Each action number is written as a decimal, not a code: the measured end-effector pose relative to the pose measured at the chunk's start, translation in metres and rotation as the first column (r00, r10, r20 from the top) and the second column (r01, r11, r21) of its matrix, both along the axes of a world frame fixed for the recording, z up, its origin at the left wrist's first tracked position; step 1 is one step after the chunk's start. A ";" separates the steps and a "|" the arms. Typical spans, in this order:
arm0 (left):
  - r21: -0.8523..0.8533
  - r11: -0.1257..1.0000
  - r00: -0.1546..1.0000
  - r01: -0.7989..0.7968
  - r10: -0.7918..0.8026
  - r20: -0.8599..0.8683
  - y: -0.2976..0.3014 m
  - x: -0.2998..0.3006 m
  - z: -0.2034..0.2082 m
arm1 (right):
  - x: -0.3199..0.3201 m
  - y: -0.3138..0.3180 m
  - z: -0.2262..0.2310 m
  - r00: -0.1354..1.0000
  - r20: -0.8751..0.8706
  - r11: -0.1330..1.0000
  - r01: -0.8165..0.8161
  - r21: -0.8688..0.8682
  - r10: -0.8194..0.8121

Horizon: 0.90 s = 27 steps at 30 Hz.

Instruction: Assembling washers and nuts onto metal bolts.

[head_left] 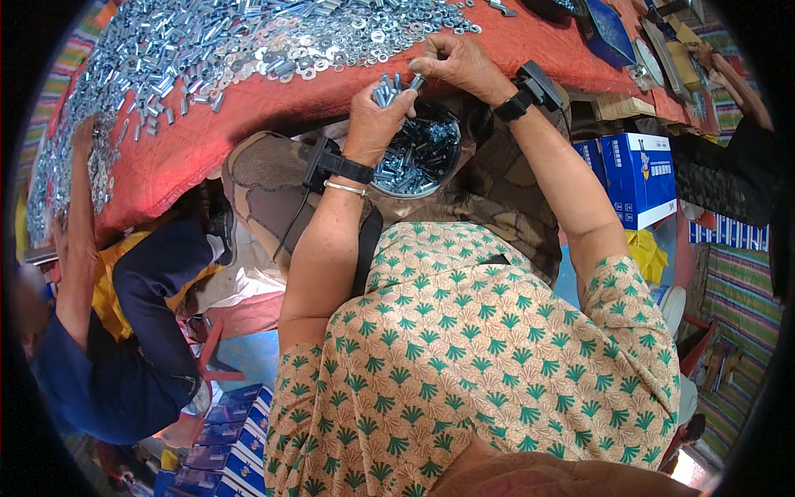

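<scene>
My left hand [377,120] is closed round a bunch of small silvery metal sleeves [386,89], whose ends stick up above the fingers. Close beside it, my right hand [464,68] is pinched, thumb against fingertips. One short metal piece [416,82] sits between the left thumb and the right fingertips; what the right fingers themselves grip is too small to tell. Below both hands, a round bucket [407,195] stands between my knees, partly filled with similar metal parts [414,157].
A red-covered table [248,112] carries a large spread of metal sleeves [157,58] and flat washers [286,66]. A blue scoop-like tray [609,35] lies far right. Blue-and-white boxes [638,178] stand right. Co-workers' arms [79,215] reach in at left and far right.
</scene>
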<state>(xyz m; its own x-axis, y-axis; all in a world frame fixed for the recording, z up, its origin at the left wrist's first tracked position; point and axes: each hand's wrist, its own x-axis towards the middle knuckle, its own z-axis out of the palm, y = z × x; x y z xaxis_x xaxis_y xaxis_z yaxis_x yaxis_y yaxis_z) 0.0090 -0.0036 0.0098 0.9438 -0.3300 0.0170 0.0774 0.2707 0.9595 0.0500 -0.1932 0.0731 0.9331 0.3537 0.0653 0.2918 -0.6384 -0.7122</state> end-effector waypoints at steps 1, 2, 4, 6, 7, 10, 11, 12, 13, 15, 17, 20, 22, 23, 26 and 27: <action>-0.083 0.996 0.997 0.010 -0.016 -0.080 0.001 0.000 0.001 | -0.006 0.003 0.003 1.000 -0.001 1.000 -0.002 0.000 0.002; -0.083 0.997 0.997 0.007 -0.013 -0.082 0.002 -0.001 0.002 | -0.015 0.007 0.006 0.991 -0.126 0.964 -0.002 0.265 0.037; -0.143 0.990 0.996 0.005 -0.017 -0.083 0.001 -0.002 0.007 | -0.019 0.007 0.007 0.967 -0.233 0.861 0.032 0.507 0.101; -0.109 0.994 0.997 0.004 -0.012 -0.072 -0.002 -0.001 0.004 | -0.019 0.000 0.000 0.967 -0.199 0.850 -0.034 0.526 0.162; -0.075 0.997 0.998 0.003 -0.007 -0.061 -0.003 -0.002 0.004 | -0.018 0.000 -0.005 0.967 -0.200 0.850 -0.032 0.526 0.160; -0.130 0.991 0.996 0.003 -0.015 -0.089 -0.001 -0.004 0.005 | -0.018 0.005 -0.007 0.998 -0.036 0.954 -0.032 0.299 0.045; -0.130 0.992 0.996 0.002 -0.014 -0.090 0.000 -0.003 0.005 | -0.022 0.005 -0.005 0.982 -0.172 0.886 0.010 0.464 0.079; -0.129 0.992 0.997 0.016 -0.026 -0.076 0.000 -0.003 0.005 | -0.025 0.006 -0.002 0.946 -0.295 0.792 0.076 0.606 0.135; -0.128 0.991 0.997 0.029 -0.037 -0.063 0.000 -0.002 0.005 | -0.023 0.003 -0.003 0.946 -0.295 0.792 0.075 0.606 0.136; -0.108 0.994 0.997 0.024 -0.032 -0.067 -0.002 -0.002 0.003 | -0.020 -0.003 -0.009 0.966 -0.223 0.818 0.020 0.576 0.133; -0.087 0.996 0.997 0.025 -0.031 -0.072 -0.003 -0.004 0.002 | -0.018 -0.001 -0.017 0.984 -0.156 0.869 0.008 0.495 0.080; -0.137 0.991 0.992 0.009 -0.026 -0.125 0.001 -0.004 0.003 | -0.025 0.005 -0.005 0.972 -0.215 0.840 0.036 0.542 0.097; -0.137 0.990 0.994 0.034 -0.048 -0.096 0.001 -0.004 0.004 | -0.028 0.005 -0.001 0.929 -0.330 0.751 0.098 0.653 0.166; -0.137 0.990 0.994 0.034 -0.047 -0.096 0.001 -0.004 0.004 | -0.025 0.002 -0.007 0.951 -0.281 0.788 0.076 0.611 0.127; -0.089 0.995 0.996 0.045 -0.051 -0.075 -0.001 -0.005 0.002 | -0.020 -0.002 -0.023 0.981 -0.182 0.860 0.041 0.508 0.061; -0.123 0.992 0.995 0.033 -0.045 -0.092 0.000 -0.005 0.001 | -0.019 0.001 -0.022 0.990 -0.133 0.894 0.019 0.448 0.046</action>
